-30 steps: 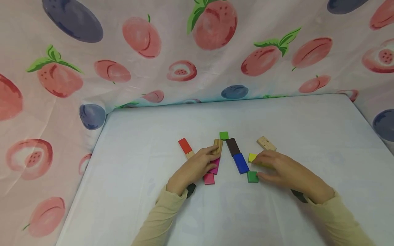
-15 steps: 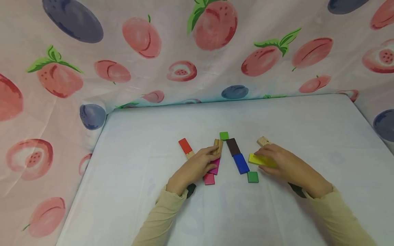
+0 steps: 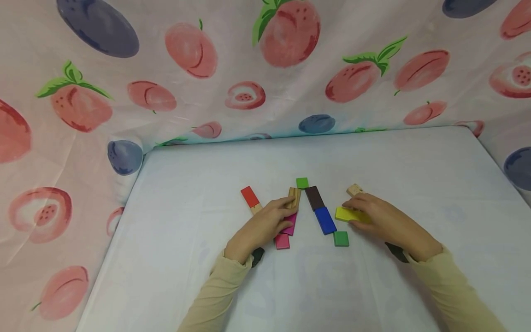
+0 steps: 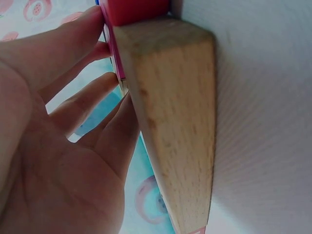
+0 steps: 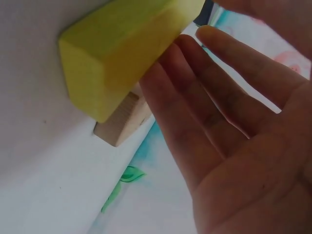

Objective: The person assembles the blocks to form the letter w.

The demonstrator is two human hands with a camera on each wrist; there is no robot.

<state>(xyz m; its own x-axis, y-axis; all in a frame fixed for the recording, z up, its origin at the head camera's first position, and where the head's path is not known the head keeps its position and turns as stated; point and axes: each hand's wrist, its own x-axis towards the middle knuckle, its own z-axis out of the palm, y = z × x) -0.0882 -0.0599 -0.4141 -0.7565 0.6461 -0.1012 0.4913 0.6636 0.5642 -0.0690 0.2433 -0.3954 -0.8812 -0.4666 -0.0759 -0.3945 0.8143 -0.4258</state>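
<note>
My left hand (image 3: 263, 223) lies over the left leg of the block pattern. Its fingers touch a striped wooden block (image 3: 294, 196) and a magenta block (image 3: 292, 226). The left wrist view shows those fingers nearly straight, beside a large plain wooden block (image 4: 175, 122) and a red-pink one (image 4: 139, 10). With thumb and fingers on its opposite long sides, my right hand (image 3: 383, 221) pinches a yellow block (image 3: 346, 214). In the right wrist view the yellow block (image 5: 112, 58) stands in front of a pale wooden block (image 5: 124, 119).
A dark brown block (image 3: 314, 198) and a blue block (image 3: 325, 220) form a slanted row, with a light green square (image 3: 302, 183) above and a darker green square (image 3: 341, 239) below. Left of them are a red block (image 3: 250, 196) and a pink square (image 3: 282, 241). A fruit-print cloth (image 3: 207, 101) hangs behind.
My right thumb has come away from the darker green square to the yellow block's near side. The yellow block has turned slightly. My left hand has stayed put.
</note>
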